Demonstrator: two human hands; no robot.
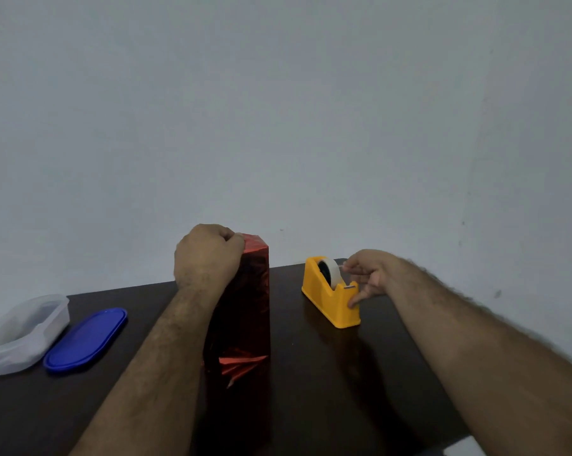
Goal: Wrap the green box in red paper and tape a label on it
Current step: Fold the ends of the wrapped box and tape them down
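The box [245, 304] stands upright in the middle of the dark table, fully covered in shiny red paper; no green shows. My left hand [207, 255] grips its top left edge with curled fingers. To the right sits a yellow tape dispenser [327, 299] with a roll of clear tape [330, 269]. My right hand [368, 274] is at the dispenser's near end, thumb and forefinger pinching the tape end above the cutter, another finger pressing on the yellow body. No label is in view.
At the left edge of the table [327, 373] lie a clear plastic container [21, 334] and, beside it, its blue oval lid [85, 339]. A plain grey wall rises right behind the table.
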